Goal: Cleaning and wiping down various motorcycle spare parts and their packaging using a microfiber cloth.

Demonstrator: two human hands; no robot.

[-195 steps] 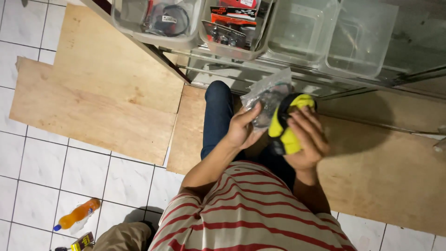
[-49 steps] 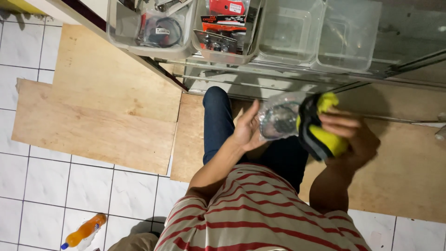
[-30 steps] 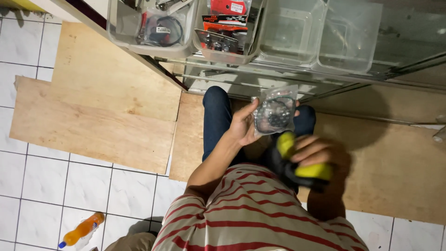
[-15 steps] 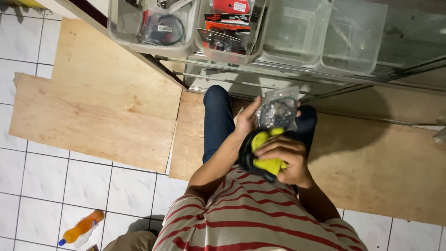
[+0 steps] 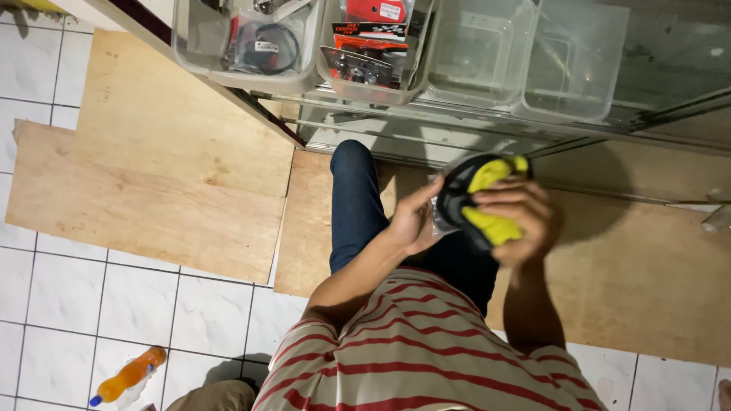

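the yellow and black object [image 5: 487, 205], a rounded padded thing with a black band arcing over bright yellow parts, sits in front of the person's chest, above the dark-jeaned leg [image 5: 354, 205]. it looks soft and curved, rather like a folded ear-protector or cap, though its exact kind is hard to tell. the right hand [image 5: 518, 221] wraps over it from the far side, fingers [image 5: 499, 202] curled narrow across the yellow, so it is gripped firmly and kept from dropping. the left hand [image 5: 415, 221] comes in from the other side, palm turned toward the object, fingers closed around a crinkled clear plastic bag [image 5: 442, 217] pressed against the black band; bag and object touch, as though one is being held against or into the other. both hands meet around the bundle, probably to steady it between them.

beyond the fingertips, further from the body, a glass shelf carries clear plastic bins [image 5: 472, 53]: two look bare, one holds a coiled black cable [image 5: 266, 46], one holds red packaged parts [image 5: 373, 30]. below the hands lie plywood sheets [image 5: 167, 175] on white floor tiles [image 5: 68, 304]. well away from the left hand, by the person's side, an orange drink bottle [image 5: 126, 374] lies on the tiles.
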